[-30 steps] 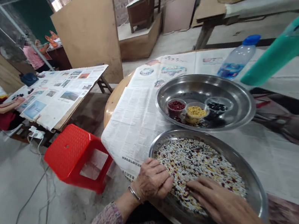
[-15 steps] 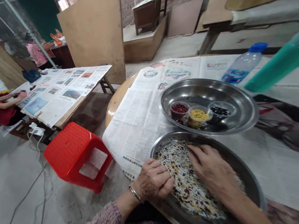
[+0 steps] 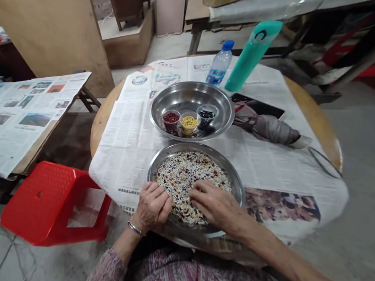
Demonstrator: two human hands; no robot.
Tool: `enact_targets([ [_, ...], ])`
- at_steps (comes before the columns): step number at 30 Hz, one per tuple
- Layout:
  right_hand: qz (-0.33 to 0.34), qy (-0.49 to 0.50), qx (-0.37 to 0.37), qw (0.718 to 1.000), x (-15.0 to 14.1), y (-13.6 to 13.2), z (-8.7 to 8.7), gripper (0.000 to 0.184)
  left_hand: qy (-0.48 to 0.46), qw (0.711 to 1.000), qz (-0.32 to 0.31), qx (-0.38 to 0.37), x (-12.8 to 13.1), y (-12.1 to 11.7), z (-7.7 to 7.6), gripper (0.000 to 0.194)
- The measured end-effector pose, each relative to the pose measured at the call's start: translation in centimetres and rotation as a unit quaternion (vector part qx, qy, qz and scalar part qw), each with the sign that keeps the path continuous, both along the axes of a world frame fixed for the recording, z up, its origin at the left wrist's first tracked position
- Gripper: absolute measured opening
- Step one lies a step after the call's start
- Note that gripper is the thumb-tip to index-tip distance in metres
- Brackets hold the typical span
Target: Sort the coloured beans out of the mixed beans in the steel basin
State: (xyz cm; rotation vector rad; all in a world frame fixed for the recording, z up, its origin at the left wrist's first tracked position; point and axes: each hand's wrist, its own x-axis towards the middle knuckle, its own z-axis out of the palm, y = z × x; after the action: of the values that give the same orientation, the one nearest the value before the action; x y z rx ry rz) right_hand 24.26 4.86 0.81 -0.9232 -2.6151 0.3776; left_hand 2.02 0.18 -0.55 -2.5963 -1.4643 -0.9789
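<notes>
In the near round steel basin [image 3: 237, 189], multicoloured grains [image 3: 183, 168] remain, I judge, mixed; clear plastic cups [image 3: 187, 132] hold single-coloured beans [image 3: 189, 121]. Left hand [image 3: 153, 205] closed; right hand [image 3: 214, 205], I cannot tell.

The basin [image 3: 238, 187] was round and of shiny, silvery metal, wide and shallow, with a flared rim. It sat upright on newspaper [image 3: 118, 143] at the near side of the table [image 3: 102, 117], its near rim partly hidden from sight. Inside, the mix [image 3: 183, 168] lay loose in a thin, uneven layer across much of the bottom, leaving a strip of inner wall bare at the right. White grains made up most of it, with dark red, yellow and black pieces scattered among them, the colours unsorted
</notes>
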Motion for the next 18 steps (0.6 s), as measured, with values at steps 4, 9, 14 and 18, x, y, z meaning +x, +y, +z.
enact_targets([
  [4,-0.124,-0.022,0.035,0.991,0.9,1.8,0.6,0.022,-0.004,1.000,0.000,0.002,0.1,0.0,0.2,0.031],
  [9,-0.259,-0.128,0.014,0.957,-1.6,4.3,1.5,0.033,-0.003,1.000,0.002,0.001,0.1,0.0,0.2,0.031],
  [14,-0.205,-0.046,-0.062,0.976,-2.8,3.2,0.3,0.023,0.006,1.000,0.002,-0.010,0.0,0.0,0.0,0.031],
  [18,-0.089,0.056,-0.087,0.991,-2.1,0.5,-0.2,0.018,0.004,1.000,0.001,-0.013,0.0,0.0,0.0,0.030],
])
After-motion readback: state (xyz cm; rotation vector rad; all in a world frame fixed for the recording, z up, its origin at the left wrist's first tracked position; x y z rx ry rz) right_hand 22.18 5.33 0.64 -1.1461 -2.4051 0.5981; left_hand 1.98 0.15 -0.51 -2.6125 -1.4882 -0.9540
